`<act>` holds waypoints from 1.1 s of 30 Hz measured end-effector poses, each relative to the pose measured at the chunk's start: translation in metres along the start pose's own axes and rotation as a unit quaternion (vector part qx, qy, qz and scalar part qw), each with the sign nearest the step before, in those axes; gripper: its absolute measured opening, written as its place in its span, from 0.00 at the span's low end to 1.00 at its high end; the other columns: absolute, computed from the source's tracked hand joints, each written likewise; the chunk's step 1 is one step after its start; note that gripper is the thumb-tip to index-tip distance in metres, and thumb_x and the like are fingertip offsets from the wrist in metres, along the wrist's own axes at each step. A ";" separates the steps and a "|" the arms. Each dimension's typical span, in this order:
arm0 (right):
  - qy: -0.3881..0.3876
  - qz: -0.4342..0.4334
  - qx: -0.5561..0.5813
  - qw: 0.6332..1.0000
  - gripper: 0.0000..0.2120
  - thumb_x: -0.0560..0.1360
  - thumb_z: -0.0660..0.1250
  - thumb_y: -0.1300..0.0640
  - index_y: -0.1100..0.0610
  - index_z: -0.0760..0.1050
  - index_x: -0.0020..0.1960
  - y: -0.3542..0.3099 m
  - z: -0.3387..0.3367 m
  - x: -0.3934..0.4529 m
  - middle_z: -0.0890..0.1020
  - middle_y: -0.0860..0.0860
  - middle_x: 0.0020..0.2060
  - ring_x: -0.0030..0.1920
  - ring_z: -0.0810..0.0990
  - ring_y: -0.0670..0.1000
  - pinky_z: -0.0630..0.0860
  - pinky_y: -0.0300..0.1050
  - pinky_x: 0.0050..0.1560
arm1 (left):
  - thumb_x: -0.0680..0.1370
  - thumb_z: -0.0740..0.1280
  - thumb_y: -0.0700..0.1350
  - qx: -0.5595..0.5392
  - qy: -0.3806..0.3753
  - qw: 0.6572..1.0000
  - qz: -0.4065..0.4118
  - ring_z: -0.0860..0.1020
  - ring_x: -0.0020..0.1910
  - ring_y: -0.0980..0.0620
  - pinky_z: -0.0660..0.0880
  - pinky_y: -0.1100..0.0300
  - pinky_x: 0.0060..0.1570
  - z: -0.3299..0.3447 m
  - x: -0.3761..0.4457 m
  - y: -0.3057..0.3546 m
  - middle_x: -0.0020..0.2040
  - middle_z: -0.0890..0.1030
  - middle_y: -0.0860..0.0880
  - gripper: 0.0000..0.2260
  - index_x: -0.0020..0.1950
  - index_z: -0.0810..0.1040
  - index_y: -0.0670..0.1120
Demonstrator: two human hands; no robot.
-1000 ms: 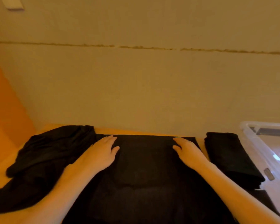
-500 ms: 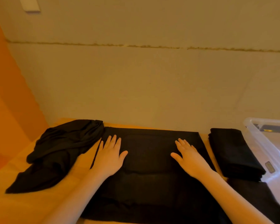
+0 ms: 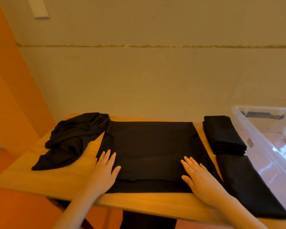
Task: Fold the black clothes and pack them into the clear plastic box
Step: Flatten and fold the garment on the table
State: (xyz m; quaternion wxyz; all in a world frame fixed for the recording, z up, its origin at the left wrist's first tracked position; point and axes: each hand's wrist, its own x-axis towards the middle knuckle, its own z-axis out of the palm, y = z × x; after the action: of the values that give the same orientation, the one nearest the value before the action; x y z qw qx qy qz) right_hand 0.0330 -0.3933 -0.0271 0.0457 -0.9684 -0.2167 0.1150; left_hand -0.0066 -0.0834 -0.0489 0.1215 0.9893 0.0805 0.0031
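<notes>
Both hands lie flat with fingers straight, each grip holding nothing: the left hand (image 3: 104, 172) presses the left edge of the spread black garment (image 3: 152, 151), the right hand (image 3: 200, 177) its lower right part. On the wooden bench (image 3: 73, 177), a crumpled black garment (image 3: 73, 138) lies far left, touching the spread one. Right of that sit a folded black stack (image 3: 223, 136) and a long folded black piece (image 3: 251, 185), beside the clear plastic box (image 3: 271, 146).

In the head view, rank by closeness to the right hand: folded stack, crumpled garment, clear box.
1. folded stack, just right of the right hand.
2. clear box, table's right edge.
3. crumpled garment, far left.
</notes>
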 end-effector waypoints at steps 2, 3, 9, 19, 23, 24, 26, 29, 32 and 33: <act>0.014 -0.011 0.012 1.000 0.53 0.52 0.17 0.26 0.48 0.36 0.72 0.001 0.000 -0.009 0.39 0.40 0.69 0.68 0.35 0.40 0.39 0.41 0.71 | 0.82 0.52 0.55 0.000 0.014 0.999 0.042 0.42 0.76 0.54 0.41 0.59 0.71 0.001 -0.014 0.002 0.78 0.46 0.52 0.26 0.77 0.47 0.50; 0.016 -0.010 0.017 1.000 0.58 0.45 0.14 0.25 0.48 0.35 0.71 0.002 0.003 -0.015 0.38 0.39 0.68 0.68 0.35 0.40 0.39 0.41 0.71 | 0.82 0.51 0.55 -0.001 0.015 0.998 0.061 0.41 0.75 0.56 0.40 0.60 0.70 0.003 -0.022 0.003 0.78 0.46 0.53 0.26 0.77 0.47 0.51; 0.017 -0.009 0.016 1.000 0.58 0.40 0.12 0.26 0.48 0.31 0.67 0.009 0.024 -0.037 0.35 0.39 0.67 0.68 0.33 0.40 0.37 0.40 0.70 | 0.63 0.26 0.71 0.013 -0.011 0.996 0.087 0.38 0.70 0.64 0.39 0.63 0.69 0.008 -0.060 -0.007 0.76 0.47 0.59 0.46 0.77 0.49 0.54; 0.001 -0.067 -0.013 0.998 0.55 0.45 0.16 0.22 0.44 0.31 0.68 0.000 0.029 -0.067 0.34 0.40 0.68 0.70 0.32 0.42 0.36 0.42 0.70 | 0.72 0.50 0.70 0.077 -0.002 0.984 0.160 0.49 0.74 0.57 0.50 0.57 0.71 0.013 -0.087 -0.013 0.75 0.53 0.56 0.36 0.74 0.50 0.52; 0.035 -0.071 -0.086 0.993 0.50 0.59 0.22 0.23 0.47 0.47 0.72 0.006 0.033 -0.077 0.46 0.43 0.72 0.73 0.51 0.44 0.44 0.40 0.71 | 0.72 0.70 0.45 0.040 0.120 0.969 0.210 0.73 0.65 0.53 0.56 0.63 0.70 0.029 -0.096 -0.030 0.63 0.78 0.49 0.22 0.65 0.74 0.46; 0.017 -0.046 -0.096 0.994 0.45 0.68 0.26 0.28 0.50 0.61 0.70 0.004 0.033 -0.083 0.60 0.45 0.71 0.69 0.65 0.45 0.47 0.38 0.71 | 0.70 0.72 0.39 0.021 0.140 0.966 0.214 0.75 0.62 0.51 0.56 0.62 0.70 0.031 -0.098 -0.031 0.61 0.79 0.48 0.22 0.63 0.76 0.44; 0.043 -0.057 -0.103 0.992 0.38 0.78 0.32 0.38 0.51 0.78 0.59 0.007 0.047 -0.087 0.79 0.46 0.59 0.56 0.79 0.45 0.41 0.35 0.71 | 0.69 0.68 0.35 0.013 0.176 0.959 0.222 0.79 0.57 0.50 0.68 0.63 0.63 0.031 -0.103 -0.030 0.57 0.82 0.48 0.18 0.59 0.80 0.43; 0.078 -0.067 -0.108 0.989 0.27 0.81 0.44 0.44 0.51 0.81 0.54 0.007 0.058 -0.096 0.83 0.47 0.52 0.52 0.82 0.45 0.42 0.36 0.70 | 0.72 0.56 0.39 0.016 0.187 0.956 0.224 0.82 0.53 0.52 0.77 0.60 0.50 0.024 -0.108 -0.026 0.52 0.84 0.49 0.18 0.54 0.82 0.44; 0.091 -0.081 -0.111 0.986 0.27 0.51 0.83 0.51 0.50 0.83 0.49 0.014 0.061 -0.088 0.84 0.45 0.48 0.48 0.83 0.43 0.63 0.34 0.64 | 0.70 0.63 0.34 -0.004 0.190 0.954 0.233 0.82 0.51 0.54 0.77 0.62 0.48 0.017 -0.107 -0.030 0.50 0.84 0.51 0.15 0.52 0.83 0.45; 0.093 -0.077 -0.095 0.988 0.34 0.41 0.85 0.53 0.48 0.83 0.47 0.016 0.059 -0.087 0.84 0.44 0.46 0.46 0.83 0.41 0.71 0.33 0.54 | 0.68 0.68 0.31 -0.018 0.178 0.956 0.230 0.82 0.50 0.55 0.77 0.64 0.48 0.015 -0.107 -0.032 0.50 0.84 0.51 0.16 0.52 0.83 0.45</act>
State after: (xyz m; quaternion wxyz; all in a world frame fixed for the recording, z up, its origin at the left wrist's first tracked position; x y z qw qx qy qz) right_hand -0.0511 -0.4433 -0.0692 -0.0177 -0.9552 -0.2955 -0.0008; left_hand -0.1165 -0.0739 -0.0697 0.1186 0.9621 -0.1293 0.2087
